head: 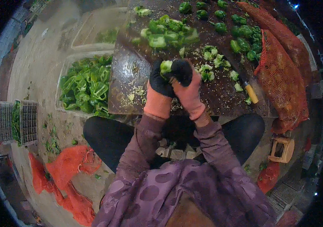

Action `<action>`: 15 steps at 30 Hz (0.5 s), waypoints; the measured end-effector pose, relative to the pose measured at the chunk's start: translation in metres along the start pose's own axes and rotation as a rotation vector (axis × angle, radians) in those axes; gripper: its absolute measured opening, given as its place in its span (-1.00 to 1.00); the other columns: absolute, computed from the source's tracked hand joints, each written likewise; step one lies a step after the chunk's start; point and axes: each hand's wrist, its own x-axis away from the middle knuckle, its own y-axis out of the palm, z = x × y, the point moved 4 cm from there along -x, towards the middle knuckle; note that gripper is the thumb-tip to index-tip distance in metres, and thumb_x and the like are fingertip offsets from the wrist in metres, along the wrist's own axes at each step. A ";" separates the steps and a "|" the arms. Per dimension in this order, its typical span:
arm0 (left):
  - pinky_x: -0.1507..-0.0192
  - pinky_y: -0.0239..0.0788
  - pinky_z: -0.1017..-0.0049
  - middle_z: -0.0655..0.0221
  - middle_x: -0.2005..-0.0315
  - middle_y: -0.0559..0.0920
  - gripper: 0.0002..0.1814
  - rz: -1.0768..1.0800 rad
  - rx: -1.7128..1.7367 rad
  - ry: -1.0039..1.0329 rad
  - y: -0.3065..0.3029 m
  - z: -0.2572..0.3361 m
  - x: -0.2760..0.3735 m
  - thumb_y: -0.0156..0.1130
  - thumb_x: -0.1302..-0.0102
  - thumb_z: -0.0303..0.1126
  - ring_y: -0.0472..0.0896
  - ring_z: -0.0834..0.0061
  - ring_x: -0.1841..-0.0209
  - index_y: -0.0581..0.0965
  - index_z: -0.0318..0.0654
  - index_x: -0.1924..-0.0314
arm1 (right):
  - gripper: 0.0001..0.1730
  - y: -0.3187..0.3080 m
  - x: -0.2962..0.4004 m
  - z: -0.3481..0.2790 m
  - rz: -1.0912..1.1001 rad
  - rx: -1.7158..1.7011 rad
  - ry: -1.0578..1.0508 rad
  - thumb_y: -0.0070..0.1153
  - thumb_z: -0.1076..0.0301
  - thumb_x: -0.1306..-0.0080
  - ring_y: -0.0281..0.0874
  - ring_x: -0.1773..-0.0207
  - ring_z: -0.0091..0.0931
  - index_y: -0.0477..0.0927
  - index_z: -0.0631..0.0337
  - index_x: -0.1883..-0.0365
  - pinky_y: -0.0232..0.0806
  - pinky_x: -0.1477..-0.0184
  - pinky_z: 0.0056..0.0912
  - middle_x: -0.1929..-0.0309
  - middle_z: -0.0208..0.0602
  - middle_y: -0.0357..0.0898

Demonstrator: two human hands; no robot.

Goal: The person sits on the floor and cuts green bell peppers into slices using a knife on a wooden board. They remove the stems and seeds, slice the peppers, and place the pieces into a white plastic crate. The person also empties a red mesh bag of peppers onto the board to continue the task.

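Both my hands wear orange gloves with black palms and meet above the near part of a dark table [127, 99]. My left hand [160, 85] is closed around a piece of green pepper [166, 67] whose pale cut side shows. Against that piece presses my right hand [184, 78], its fingers curled; whether they hold anything else is hidden. Cut pepper pieces [158, 41] lie in a heap beyond the hands. Pepper cores [207, 72] with pale seeds are scattered to the right. A knife with a wooden handle [251, 92] rests farther right.
Left of the table stands a clear bin [58, 98] of cut green peppers [86, 82]. Whole peppers [220, 27] lie at the table's far right, beside a red mesh sack [285, 76]. Red mesh bags [68, 167] and plastic crates [29, 123] are on the floor at left.
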 end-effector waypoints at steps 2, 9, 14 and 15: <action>-0.01 0.40 0.51 0.29 0.07 0.60 -0.59 0.066 -0.184 0.075 0.008 -0.010 0.001 0.15 -0.35 -0.48 0.56 0.53 0.06 0.40 -0.36 -0.18 | -0.59 -0.002 -0.001 0.022 0.245 -0.138 0.108 0.17 0.53 -0.31 0.46 -0.05 -0.57 0.45 0.33 -0.13 0.32 -0.15 -0.47 -0.02 -0.39 0.55; -0.07 0.35 0.47 0.30 0.02 0.56 -0.55 0.395 0.071 -0.049 -0.100 -0.023 -0.032 0.24 -0.34 -0.33 0.51 0.45 0.02 0.42 -0.37 -0.16 | -0.44 -0.034 -0.062 0.021 -0.027 1.216 -0.059 0.27 0.24 -0.22 0.50 -0.15 -0.26 0.46 0.13 -0.19 0.35 -0.17 -0.23 -0.14 -0.10 0.52; -0.26 0.20 0.33 0.08 -0.15 0.48 -0.45 0.523 -0.822 0.114 -0.205 0.001 -0.064 0.23 -0.35 -0.30 0.44 0.24 -0.16 0.34 -0.44 -0.24 | -0.46 0.004 -0.107 0.070 -0.288 1.094 -0.599 0.13 0.30 -0.20 0.48 -0.16 -0.20 0.43 0.11 -0.18 0.38 -0.11 -0.10 -0.18 -0.12 0.45; -0.26 0.21 0.36 0.09 -0.19 0.47 -0.44 0.548 -0.958 0.111 -0.210 0.005 -0.063 0.21 -0.36 -0.30 0.44 0.28 -0.16 0.34 -0.44 -0.27 | -0.49 0.018 -0.118 0.080 -0.403 1.164 -0.614 0.08 0.32 -0.23 0.49 -0.14 -0.20 0.43 0.12 -0.18 0.38 -0.10 -0.11 -0.17 -0.11 0.45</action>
